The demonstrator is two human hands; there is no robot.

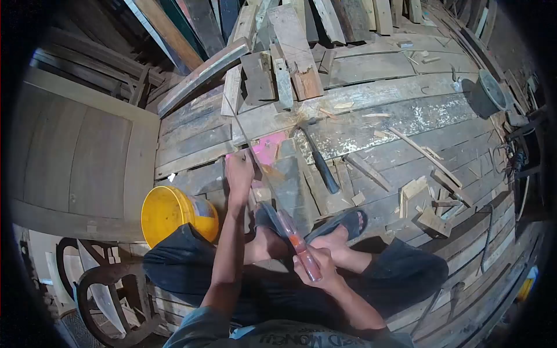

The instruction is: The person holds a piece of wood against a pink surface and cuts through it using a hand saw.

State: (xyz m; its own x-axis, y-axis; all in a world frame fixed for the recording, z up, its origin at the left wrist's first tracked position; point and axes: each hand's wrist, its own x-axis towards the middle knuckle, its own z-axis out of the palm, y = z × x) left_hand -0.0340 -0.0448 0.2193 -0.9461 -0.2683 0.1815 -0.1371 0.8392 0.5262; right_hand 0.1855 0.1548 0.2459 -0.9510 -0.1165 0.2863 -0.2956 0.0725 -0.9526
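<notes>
My right hand (pixel 320 268) is wrapped round the reddish, see-through handle (pixel 299 246) of a long, thin saw whose blade (pixel 255 152) runs up and to the left. My left hand (pixel 239 169) is closed at the edge of a pink-marked piece of wood (pixel 268 149), left of the blade; what its fingers grip is hard to make out. Grey wood pieces (pixel 286 185) lie beneath the blade, between my sandalled feet. A hammer (pixel 320 161) with a dark handle rests just right of them.
A yellow bucket (pixel 167 216) stands by my left knee. Wood offcuts (pixel 434 223) and sticks are scattered at the right, with a grey bucket (pixel 490 93) farther back. Stacked boards (pixel 296 49) lie ahead. A wooden panel (pixel 87 156) is at the left.
</notes>
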